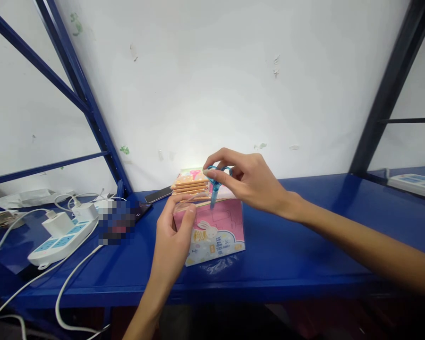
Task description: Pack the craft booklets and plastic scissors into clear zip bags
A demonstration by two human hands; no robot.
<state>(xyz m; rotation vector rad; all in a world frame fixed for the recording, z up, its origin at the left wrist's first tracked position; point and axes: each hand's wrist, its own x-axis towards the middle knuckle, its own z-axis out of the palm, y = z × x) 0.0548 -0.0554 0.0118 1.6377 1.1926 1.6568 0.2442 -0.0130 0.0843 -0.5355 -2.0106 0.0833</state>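
Observation:
My left hand grips the upper left edge of a clear-wrapped pink and white packet with a rabbit printed on it. The packet leans upright above the blue shelf. Between the fingertips and thumb of my right hand is a small pair of blue scissors, held by the handles with the tip pointing down at the packet's top edge. Whether the tip touches the packet I cannot tell. Just behind stands a stack of orange-edged packets, partly hidden by my hands.
A blue metal shelf meets a white wall at the back. To the left lie a white power strip with plugged-in chargers, white cables and a dark phone. Another power strip sits at far right.

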